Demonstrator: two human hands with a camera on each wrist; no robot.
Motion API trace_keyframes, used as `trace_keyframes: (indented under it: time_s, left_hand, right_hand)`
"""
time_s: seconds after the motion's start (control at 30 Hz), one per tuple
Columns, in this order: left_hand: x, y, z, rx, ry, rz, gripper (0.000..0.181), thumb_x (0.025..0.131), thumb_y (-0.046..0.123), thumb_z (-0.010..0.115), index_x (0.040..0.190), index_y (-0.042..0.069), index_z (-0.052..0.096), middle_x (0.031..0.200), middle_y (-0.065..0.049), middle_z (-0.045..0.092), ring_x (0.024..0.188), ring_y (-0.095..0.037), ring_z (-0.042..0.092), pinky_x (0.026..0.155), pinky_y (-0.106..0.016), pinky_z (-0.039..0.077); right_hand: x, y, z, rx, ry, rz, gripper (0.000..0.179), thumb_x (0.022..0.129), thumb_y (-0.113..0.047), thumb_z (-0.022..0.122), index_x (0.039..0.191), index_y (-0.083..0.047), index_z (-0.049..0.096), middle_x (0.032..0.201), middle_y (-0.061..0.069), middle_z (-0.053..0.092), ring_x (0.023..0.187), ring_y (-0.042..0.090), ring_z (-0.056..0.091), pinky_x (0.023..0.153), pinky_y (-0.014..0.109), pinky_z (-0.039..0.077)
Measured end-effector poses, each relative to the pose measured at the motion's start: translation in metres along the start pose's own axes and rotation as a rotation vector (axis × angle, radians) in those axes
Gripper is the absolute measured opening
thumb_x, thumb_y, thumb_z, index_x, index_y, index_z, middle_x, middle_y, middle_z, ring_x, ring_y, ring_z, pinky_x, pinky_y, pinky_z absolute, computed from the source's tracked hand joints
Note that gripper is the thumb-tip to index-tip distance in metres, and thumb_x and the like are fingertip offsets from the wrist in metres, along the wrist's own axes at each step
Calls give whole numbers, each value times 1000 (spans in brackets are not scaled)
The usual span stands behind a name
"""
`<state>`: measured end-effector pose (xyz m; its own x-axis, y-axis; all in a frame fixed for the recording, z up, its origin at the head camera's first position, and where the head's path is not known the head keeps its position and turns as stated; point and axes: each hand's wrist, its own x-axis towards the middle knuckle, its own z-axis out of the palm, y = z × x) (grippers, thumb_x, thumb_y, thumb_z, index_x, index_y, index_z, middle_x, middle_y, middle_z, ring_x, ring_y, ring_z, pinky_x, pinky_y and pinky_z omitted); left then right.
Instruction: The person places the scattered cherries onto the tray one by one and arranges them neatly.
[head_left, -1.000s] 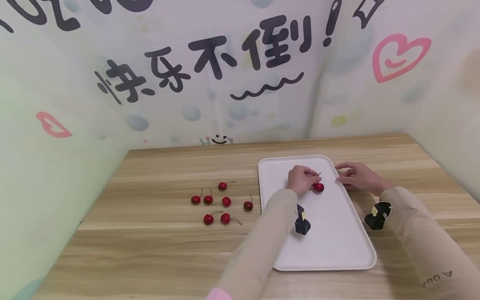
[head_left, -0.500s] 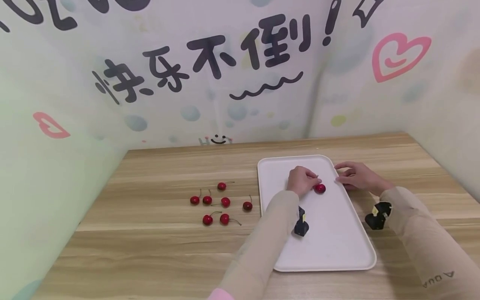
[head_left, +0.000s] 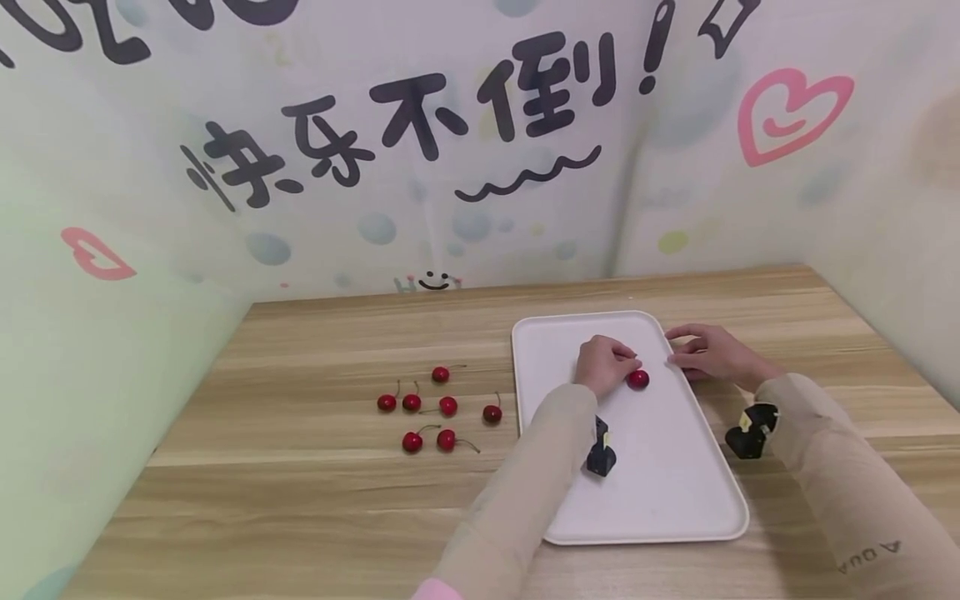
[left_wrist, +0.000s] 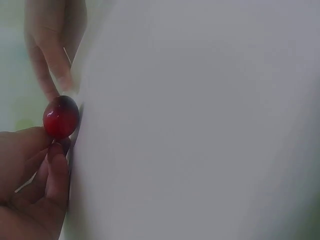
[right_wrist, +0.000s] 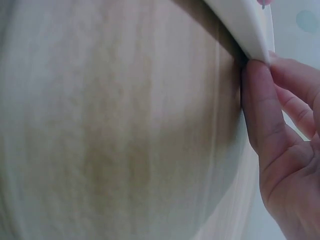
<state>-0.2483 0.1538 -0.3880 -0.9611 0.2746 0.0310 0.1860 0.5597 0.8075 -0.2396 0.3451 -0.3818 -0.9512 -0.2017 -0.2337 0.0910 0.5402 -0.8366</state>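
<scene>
In the head view my left hand (head_left: pixel 603 364) is over the upper part of a white tray (head_left: pixel 652 483), thumb and fingertips pinched together at a red cherry (head_left: pixel 638 379). The left wrist view shows the cherry (left_wrist: pixel 61 117) just beyond the fingertips, which are at its stem side; most of the stem is hidden by them. At the tray's right rim is my right hand (head_left: pixel 716 354), thumb and forefinger spread apart along the edge. In the right wrist view those fingertips touch the tray's rim (right_wrist: pixel 240 22), and the palm stays outside the tray.
Several loose cherries (head_left: pixel 447 406) with stems lie on the wooden table (head_left: pixel 300 500) left of the tray. Black wrist mounts (head_left: pixel 602 450) stick out below both sleeves. A printed wall sheet (head_left: pixel 420 208) rises behind the table.
The cherry has turned slightly under my left fingers, and its stem, upright a second ago, is now hidden. The right hand keeps its place at the rim. The head view has shifted a little.
</scene>
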Motion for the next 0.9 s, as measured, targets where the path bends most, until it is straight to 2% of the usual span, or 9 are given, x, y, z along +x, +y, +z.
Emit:
trace_keyframes:
  time_s: [0.2,0.23,0.4,0.5,0.63,0.77,0.9]
  left_hand:
    - [4,-4,2,-19,-25,-21,10,76,17,70,82,8,72,67,3,65,70,-4,57,68,-14,40]
    - [5,-6,3,-19,-16,3,10,76,18,70,81,10,72,64,6,63,68,-3,56,66,-14,40]
    - [5,-6,2,-9,-24,6,11,75,18,71,81,9,71,66,5,64,69,-4,56,66,-15,41]
    - [1,-1,-1,-13,-34,-38,14,76,18,70,85,7,71,71,2,65,73,-6,57,68,-15,41]
    - [-2,2,-4,-3,-31,-58,16,77,21,69,87,8,70,75,2,65,73,-7,56,68,-15,41]
    - [-2,3,-8,6,-51,-51,18,78,22,68,90,8,70,77,2,64,72,-7,53,68,-16,41]
    - [1,5,-17,24,-77,-19,20,80,23,66,93,8,70,78,3,63,71,-6,51,66,-16,40]
  right_hand:
    - [-1,-2,0,-15,3,10,52,85,-8,59,127,9,33,97,22,57,80,22,60,71,35,50]
    - [-1,-2,0,-15,2,10,52,85,-8,59,127,9,33,98,23,56,80,22,60,71,36,50]
    - [-1,-3,1,-19,6,9,52,84,-8,59,127,9,33,99,25,56,80,22,61,71,36,50]
    - [-2,-3,1,-16,5,10,53,84,-8,59,127,9,33,98,24,57,80,22,61,71,36,50]
    - [-2,-3,2,-14,3,12,53,85,-9,59,127,9,33,98,23,56,81,22,61,72,35,50]
    - [-2,-4,2,-22,5,8,53,84,-10,59,127,9,33,98,23,56,81,22,61,72,36,50]
    - [-3,-4,1,-26,7,7,53,84,-9,59,127,9,34,99,25,56,81,22,61,72,36,50]
